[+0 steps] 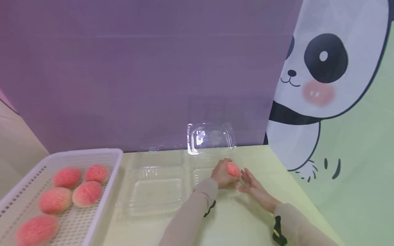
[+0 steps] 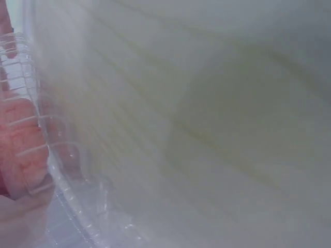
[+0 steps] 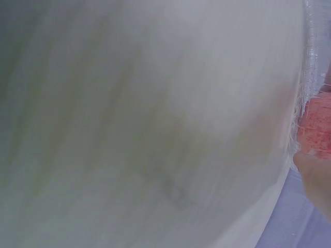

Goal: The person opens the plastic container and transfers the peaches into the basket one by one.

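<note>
A round pink bun (image 1: 233, 169) with a crackled top is gripped in my left hand (image 1: 223, 173), above the right-hand clear plastic box (image 1: 201, 176). My right hand (image 1: 256, 191) is beside the bun with its fingers fairly straight; whether the fingertips touch the bun or box I cannot tell. Through the ribbed clear wall, the left wrist view shows the bun (image 2: 20, 147) at its left edge. At the right edge of the right wrist view the bun (image 3: 315, 126) appears next to part of a hand. The box's lid (image 1: 211, 138) stands raised behind it.
A second clear plastic box (image 1: 158, 193) lies open to the left. Farther left, a white perforated basket (image 1: 115, 171) holds several pink buns (image 1: 55, 200). A purple wall (image 1: 154, 75) rises behind the pale table (image 1: 246, 225), with a panda picture (image 1: 338, 99) at the right.
</note>
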`<state>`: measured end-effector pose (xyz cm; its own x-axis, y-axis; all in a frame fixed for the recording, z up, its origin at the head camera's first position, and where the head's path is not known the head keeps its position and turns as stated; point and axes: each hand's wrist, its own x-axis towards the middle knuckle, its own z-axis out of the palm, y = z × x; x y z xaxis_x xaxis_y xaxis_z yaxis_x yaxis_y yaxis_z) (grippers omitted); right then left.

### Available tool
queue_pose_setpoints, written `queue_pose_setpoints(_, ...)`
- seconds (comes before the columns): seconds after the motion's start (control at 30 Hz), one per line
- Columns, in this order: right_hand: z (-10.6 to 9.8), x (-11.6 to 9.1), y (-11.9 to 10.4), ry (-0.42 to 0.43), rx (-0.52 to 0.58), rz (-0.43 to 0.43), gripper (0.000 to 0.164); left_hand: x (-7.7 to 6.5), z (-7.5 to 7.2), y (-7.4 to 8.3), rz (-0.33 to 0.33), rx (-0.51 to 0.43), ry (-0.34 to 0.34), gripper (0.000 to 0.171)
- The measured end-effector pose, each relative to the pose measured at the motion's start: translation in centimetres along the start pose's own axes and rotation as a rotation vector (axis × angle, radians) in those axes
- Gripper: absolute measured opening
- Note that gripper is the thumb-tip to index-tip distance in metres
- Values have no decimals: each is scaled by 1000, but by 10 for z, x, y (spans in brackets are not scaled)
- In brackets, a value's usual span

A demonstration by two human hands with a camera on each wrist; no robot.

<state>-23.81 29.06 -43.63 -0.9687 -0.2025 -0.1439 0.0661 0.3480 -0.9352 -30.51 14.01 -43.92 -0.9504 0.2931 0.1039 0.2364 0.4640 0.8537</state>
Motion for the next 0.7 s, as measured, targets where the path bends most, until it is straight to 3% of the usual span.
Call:
queue_pose_setpoints(0.2,-1,-1,-2,-6,-6,-22,92,-1,-3,8,-5,-9,13,78)
queue_pose_setpoints(0.47,-3,-1,-2,8,-37,14,95,-2,-5,22,-45,-40,24,77)
queue_pose_setpoints(0.7,0,-3,-3,0,-14,-6,89,-15,-22,37,-64,-7,64,78)
